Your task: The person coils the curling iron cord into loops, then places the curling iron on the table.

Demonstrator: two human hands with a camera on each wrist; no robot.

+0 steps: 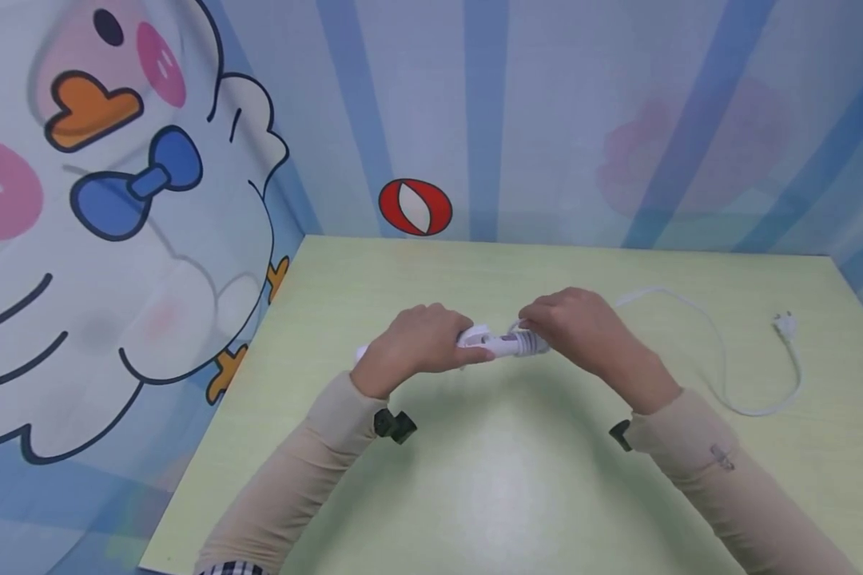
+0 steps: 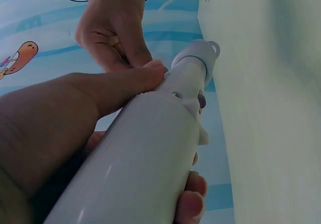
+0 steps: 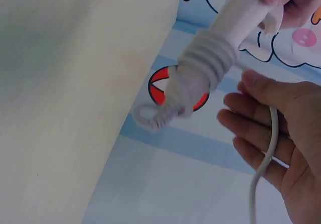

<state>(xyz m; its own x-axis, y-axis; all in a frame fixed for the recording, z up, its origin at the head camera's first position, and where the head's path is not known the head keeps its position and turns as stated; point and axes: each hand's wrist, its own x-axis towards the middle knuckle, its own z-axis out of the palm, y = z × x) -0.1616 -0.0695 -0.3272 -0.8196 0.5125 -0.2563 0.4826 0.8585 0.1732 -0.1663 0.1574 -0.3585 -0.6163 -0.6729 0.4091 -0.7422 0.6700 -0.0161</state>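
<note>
A white curling iron (image 2: 145,153) with a thick barrel and a small lever is held above the table by my left hand (image 1: 424,342), its fingers wrapped around it and its thumb along the handle. Several turns of white power cord (image 3: 209,58) circle the handle near its end. Beyond them, the ribbed cord outlet bends into a small loop. Close to these turns, my right hand (image 1: 578,327) pinches the cord between thumb and index finger. The other fingers are loosely bent, and the cord runs down across the palm.
The rest of the cord curves over the right side of the pale green table (image 1: 503,495), ending in a white plug (image 1: 785,324). Behind the table stands a blue striped backdrop (image 1: 546,120) with cartoon prints. A large printed white bird (image 1: 208,216) covers the left side.
</note>
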